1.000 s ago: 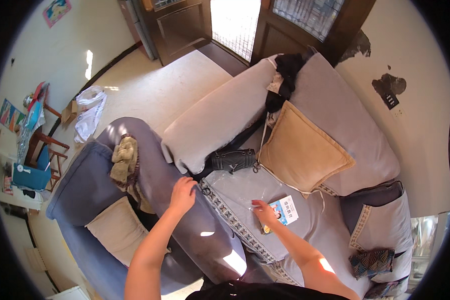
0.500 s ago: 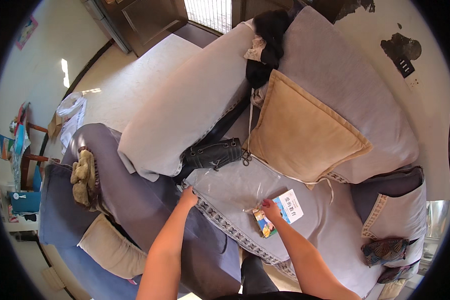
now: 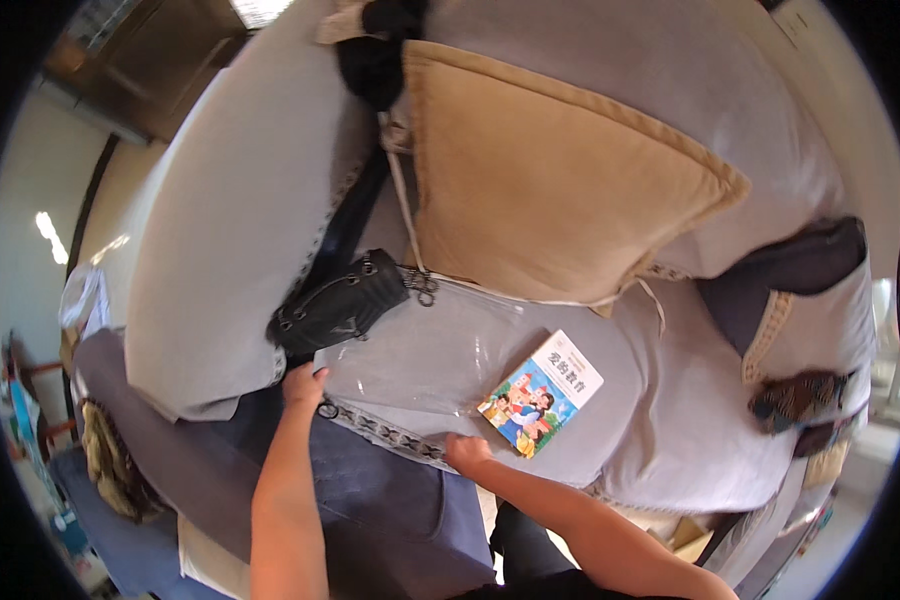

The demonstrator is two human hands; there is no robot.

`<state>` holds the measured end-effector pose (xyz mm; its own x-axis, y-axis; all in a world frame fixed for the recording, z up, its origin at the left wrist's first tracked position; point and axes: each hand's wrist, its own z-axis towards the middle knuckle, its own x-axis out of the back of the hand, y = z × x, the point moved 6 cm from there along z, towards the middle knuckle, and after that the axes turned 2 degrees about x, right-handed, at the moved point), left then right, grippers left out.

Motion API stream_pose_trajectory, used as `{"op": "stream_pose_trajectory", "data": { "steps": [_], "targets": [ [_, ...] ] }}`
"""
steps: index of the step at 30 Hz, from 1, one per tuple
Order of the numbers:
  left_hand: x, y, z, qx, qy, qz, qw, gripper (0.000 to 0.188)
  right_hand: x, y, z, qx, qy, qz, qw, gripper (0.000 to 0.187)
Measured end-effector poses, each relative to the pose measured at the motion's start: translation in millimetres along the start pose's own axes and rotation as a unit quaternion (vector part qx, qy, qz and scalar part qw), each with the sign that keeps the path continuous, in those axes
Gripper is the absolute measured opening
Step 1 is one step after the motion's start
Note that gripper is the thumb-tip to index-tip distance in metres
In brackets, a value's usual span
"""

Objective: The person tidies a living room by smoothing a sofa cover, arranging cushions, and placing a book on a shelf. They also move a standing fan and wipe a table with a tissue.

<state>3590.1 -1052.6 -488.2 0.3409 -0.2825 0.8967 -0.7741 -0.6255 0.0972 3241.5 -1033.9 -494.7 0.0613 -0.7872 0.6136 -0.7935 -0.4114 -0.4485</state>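
A clear plastic sheet point(image 3: 425, 365) lies over the grey sofa seat point(image 3: 630, 420). My left hand point(image 3: 304, 384) grips the sheet's left corner, just below a black quilted handbag point(image 3: 338, 312). At the seat's patterned front edge, my right hand point(image 3: 466, 452) is closed on the sheet's near edge. A small colourful picture booklet point(image 3: 541, 393) lies flat on the seat, just right of and above my right hand, not touched.
A large tan cushion point(image 3: 550, 180) leans on the sofa back. A dark cushion point(image 3: 780, 290) and a patterned cloth point(image 3: 798, 395) sit at the right armrest. A blue-grey armchair point(image 3: 370, 500) stands below the seat, with a rag point(image 3: 110, 465) at far left.
My head has leaned in much closer to the sofa. My right hand has left the booklet and come down to the seat's front edge. My left hand stays by the handbag.
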Motion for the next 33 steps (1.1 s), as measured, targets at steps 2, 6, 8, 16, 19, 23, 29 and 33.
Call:
{"op": "stream_pose_trajectory", "data": {
  "steps": [2,6,8,16,19,23,29,33],
  "targets": [
    [11,3,1,-0.043,-0.027,-0.008,0.999,0.033,-17,-6,19,-0.003,-0.046,-0.016,0.999,0.017],
    [28,11,-1,-0.071,-0.032,0.027,0.997,0.027,-39,-20,19,0.037,-0.056,-0.044,0.997,0.017],
    [42,4,-7,-0.085,-0.024,0.034,0.996,0.025,-22,-29,14,0.066,-0.023,-0.008,0.997,0.016],
    [30,4,-6,-0.093,0.015,0.158,0.983,0.021,-7,-89,24,0.179,0.117,0.070,0.974,0.019],
    [1,-8,5,-0.004,-0.006,0.187,0.982,0.018,27,-60,-1,0.215,0.131,0.090,0.963,0.014],
    [5,-6,-5,0.063,-0.050,0.189,0.979,0.016,74,-1,-59,0.188,0.242,0.176,0.936,0.015],
    [1,-36,-13,0.045,-0.108,-0.008,0.993,0.049,103,123,-142,-0.102,0.492,0.191,0.843,0.026],
    [16,-18,-21,0.038,-0.074,0.021,0.996,0.058,16,184,-206,-0.209,0.374,0.131,0.894,0.042]
  ]
}}
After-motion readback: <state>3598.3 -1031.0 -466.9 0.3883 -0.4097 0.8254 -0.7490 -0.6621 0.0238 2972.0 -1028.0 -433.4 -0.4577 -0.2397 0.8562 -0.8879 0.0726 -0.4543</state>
